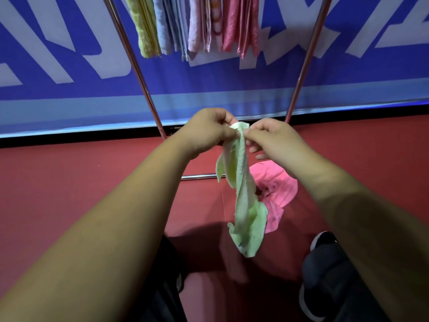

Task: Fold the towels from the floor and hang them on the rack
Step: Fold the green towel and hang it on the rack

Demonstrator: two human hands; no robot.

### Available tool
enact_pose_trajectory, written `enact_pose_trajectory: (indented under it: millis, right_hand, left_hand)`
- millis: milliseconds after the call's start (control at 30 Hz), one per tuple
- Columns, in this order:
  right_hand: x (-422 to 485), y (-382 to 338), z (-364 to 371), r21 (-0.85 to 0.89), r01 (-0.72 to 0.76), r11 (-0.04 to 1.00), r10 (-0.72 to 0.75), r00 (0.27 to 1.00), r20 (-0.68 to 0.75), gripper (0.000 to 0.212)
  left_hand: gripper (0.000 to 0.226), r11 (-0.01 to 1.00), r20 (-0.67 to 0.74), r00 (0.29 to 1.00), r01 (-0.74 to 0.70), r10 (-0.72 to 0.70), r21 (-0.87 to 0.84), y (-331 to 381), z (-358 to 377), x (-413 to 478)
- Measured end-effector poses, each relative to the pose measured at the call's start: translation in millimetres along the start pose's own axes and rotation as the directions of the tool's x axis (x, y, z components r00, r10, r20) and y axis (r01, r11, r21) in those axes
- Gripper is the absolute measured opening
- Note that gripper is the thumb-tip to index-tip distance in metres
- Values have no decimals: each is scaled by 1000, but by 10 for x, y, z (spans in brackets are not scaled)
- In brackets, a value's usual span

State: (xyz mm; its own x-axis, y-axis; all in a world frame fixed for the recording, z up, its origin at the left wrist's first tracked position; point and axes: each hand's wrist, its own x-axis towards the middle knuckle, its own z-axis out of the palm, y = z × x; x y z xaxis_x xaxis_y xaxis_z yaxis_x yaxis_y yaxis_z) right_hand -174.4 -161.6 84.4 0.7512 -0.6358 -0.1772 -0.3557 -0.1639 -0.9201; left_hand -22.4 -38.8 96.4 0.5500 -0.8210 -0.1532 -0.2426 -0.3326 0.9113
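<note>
A blue backdrop (pixel 69 43) with large white lettering fills the view from 9 to 3 o'clock, and the red floor (pixel 69 173) takes up the lower half. The metal rack (pixel 140 73) stands at 12 o'clock, its two legs slanting down to the floor and a low crossbar running just behind the hands.

Along the rack's top, at 12 o'clock, hangs a row of folded towels (pixel 197 24), packed side by side: yellow-green, pale blue, light pink and deeper pink. That part of the job looks done.

The green towel (pixel 243 205) is the one in work. It is off the floor, held up at the centre of the view and trailing towards 6 o'clock in a loose, twisted strip, so no fold has been laid in it yet. A pink towel (pixel 276 184) lies crumpled on the floor at 4 o'clock from the hands, partly hidden behind the green one and not yet picked up.

The left hand (pixel 206 131) pinches the green towel's upper edge between thumb and curled fingers. The right hand (pixel 276 138) pinches the same edge just beside it, with its lower fingers hanging looser.

By my reading, at least two towels remain to be folded and hung. Whether more lie outside the view cannot be told.
</note>
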Motion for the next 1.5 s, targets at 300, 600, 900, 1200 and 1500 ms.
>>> enact_pose_trajectory:
  millis: [300,600,900,1200,1500]
  right_hand:
    - [57,-10,-20,198,50,979,-33,996,-85,12]
    - [168,-20,-336,155,95,983,0,855,-519,20]
    - [107,207,69,-17,28,999,-31,968,-248,18]
    - [142,190,28,60,-35,998,49,969,-244,20]
    - [239,165,-116,-106,46,993,-85,911,-403,14]
  left_hand:
    - [13,1000,57,998,-9,8,17,15,36,17]
    - [21,756,96,973,98,-208,647,-252,-116,99]
    - [30,991,82,989,117,-122,62,-66,204,124]
    - [38,985,201,974,132,-108,-113,-14,292,117]
    - [24,976,152,972,158,-181,150,-45,234,97]
